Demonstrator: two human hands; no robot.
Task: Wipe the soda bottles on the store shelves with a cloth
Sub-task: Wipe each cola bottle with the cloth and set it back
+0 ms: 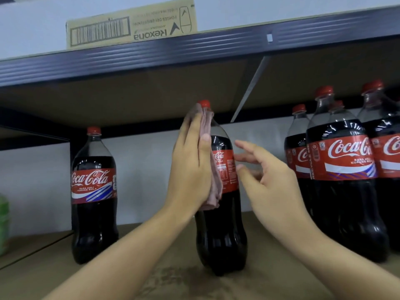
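Middle Coca-Cola bottle [220, 213] stands upright on the shelf [54, 256], red cap up. Left hand [190, 167], fingers straight, presses a pinkish cloth [213, 187] flat along its left side. Right hand [270, 180] is just beside the label, fingers loose, grasping nothing.

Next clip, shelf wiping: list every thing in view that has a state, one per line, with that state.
Left hand: flat, straight fingers pressing the cloth against the middle bottle.
Right hand: open, fingers spread beside the bottle, blurred; contact unclear.
Cloth: folded, draped down the bottle's left side.
Middle bottle: upright, capped, full.
Left bottle: upright, capped, untouched.
Right bottles: upright, capped, clustered together.
Cardboard box: closed, print upside down.
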